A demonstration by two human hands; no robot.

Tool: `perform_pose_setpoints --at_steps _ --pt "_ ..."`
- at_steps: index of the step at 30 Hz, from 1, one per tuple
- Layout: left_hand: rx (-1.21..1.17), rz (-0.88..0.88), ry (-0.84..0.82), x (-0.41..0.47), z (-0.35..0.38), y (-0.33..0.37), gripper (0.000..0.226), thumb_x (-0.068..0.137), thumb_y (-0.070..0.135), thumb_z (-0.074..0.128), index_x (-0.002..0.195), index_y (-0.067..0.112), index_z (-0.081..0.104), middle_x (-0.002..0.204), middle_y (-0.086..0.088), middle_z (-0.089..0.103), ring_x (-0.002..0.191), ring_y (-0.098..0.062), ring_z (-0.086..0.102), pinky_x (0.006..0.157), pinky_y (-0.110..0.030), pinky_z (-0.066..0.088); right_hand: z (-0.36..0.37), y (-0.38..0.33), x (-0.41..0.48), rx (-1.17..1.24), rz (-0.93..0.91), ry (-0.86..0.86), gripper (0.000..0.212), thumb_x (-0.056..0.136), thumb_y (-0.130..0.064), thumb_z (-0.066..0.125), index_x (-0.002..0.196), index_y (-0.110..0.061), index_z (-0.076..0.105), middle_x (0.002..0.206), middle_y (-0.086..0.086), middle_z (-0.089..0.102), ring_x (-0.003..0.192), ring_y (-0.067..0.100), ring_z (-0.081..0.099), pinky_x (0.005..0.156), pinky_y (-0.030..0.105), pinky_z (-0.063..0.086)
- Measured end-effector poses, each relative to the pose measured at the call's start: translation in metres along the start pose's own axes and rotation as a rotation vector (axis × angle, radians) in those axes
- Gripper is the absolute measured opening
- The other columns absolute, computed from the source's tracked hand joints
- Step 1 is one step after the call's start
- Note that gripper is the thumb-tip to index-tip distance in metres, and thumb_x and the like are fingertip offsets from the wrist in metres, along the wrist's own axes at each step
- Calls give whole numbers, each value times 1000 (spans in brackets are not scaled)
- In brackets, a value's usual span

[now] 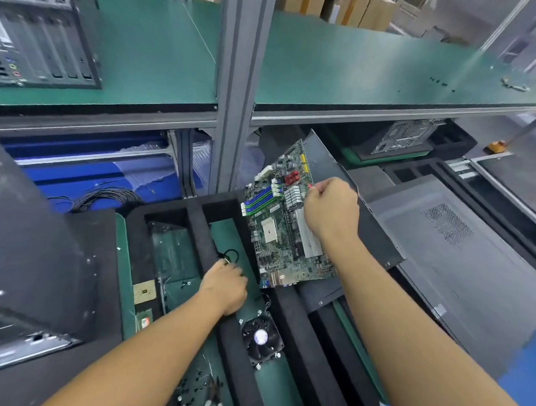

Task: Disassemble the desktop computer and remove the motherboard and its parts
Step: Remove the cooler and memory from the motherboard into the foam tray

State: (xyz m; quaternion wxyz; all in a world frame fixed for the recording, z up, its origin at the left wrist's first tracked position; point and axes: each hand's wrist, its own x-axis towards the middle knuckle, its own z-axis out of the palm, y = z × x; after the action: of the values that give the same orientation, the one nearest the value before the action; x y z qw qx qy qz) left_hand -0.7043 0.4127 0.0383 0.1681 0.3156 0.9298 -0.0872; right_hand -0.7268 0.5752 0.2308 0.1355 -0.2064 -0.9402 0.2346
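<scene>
A green motherboard [277, 230] with blue and green memory slots and a bare white CPU socket hangs tilted above a black foam tray [291, 313]. My right hand [330, 210] grips its right edge. My left hand [226, 287] reaches into the tray's middle compartment and pinches a small black looped cable [230, 256]. A black CPU cooler fan [261, 339] lies in the same compartment, nearer to me. A loose CPU chip [144, 291] rests on the tray's left side.
A dark computer case [29, 234] stands at the left, and grey case panels [455, 255] lie at the right. Another case [34, 41] sits on the green upper shelf. Screws and pliers [205, 398] lie near the bottom. Blue bins [98, 180] with cables sit behind.
</scene>
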Motion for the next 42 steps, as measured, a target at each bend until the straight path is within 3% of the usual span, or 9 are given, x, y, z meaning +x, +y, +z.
perform_pose_setpoints --at_steps 6,9,13,15,20,26,29,32,42 --pt "313 -16 -480 57 20 12 62 98 48 33 156 27 24 163 -3 19 150 -33 7 117 -59 -6 33 6 19 -32 -43 -12 21 97 -24 50 98 -12 68 93 5 69 74 19 52 66 24 34" --pt "432 -105 -561 68 26 10 66 99 57 27 158 29 15 165 0 13 151 -34 -2 116 -61 -7 45 9 26 -40 -44 -55 22 96 -23 50 94 -11 69 89 6 69 72 21 52 65 25 36" --pt "500 -165 -584 62 24 12 69 97 65 29 156 31 21 163 0 20 150 -38 1 113 -65 -7 57 7 28 -53 -19 -115 21 94 -18 51 86 -7 68 72 4 61 57 20 49 54 24 35" --pt "509 -172 -575 60 23 16 70 96 67 30 156 32 22 163 0 20 150 -39 2 112 -67 -7 63 5 27 -60 9 -141 18 92 -14 52 85 -5 66 65 2 52 50 13 42 45 22 28" --pt "402 -234 -529 56 19 14 68 97 60 37 156 30 23 163 -5 19 150 -41 4 111 -69 -10 82 1 26 -60 31 -210 12 86 -7 56 76 -4 59 62 4 47 51 18 41 46 25 28" --pt "506 -204 -442 47 17 22 66 97 55 38 154 23 27 158 -11 26 144 -47 11 105 -74 -4 98 4 29 -71 39 -266 31 85 -6 60 63 -12 39 61 3 44 53 23 45 49 27 33" --pt "404 -231 -284 41 15 19 59 99 49 34 149 19 38 147 -9 39 137 -39 24 112 -66 2 103 1 31 -65 45 -283 29 84 -8 61 64 -11 41 63 4 46 63 33 50 60 31 40" --pt "339 -215 -103 34 11 9 49 100 39 34 141 15 49 132 -6 49 124 -34 35 113 -56 15 104 4 36 -72 52 -297 27 83 -6 60 63 -11 42 62 4 47 55 26 48 53 27 36" --pt "14 -32 120 27 9 -23 27 94 20 46 111 22 66 114 2 61 107 -22 56 89 -37 36 107 10 45 -80 75 -319 31 85 -6 59 63 -12 39 63 5 46 56 27 47 51 28 35"
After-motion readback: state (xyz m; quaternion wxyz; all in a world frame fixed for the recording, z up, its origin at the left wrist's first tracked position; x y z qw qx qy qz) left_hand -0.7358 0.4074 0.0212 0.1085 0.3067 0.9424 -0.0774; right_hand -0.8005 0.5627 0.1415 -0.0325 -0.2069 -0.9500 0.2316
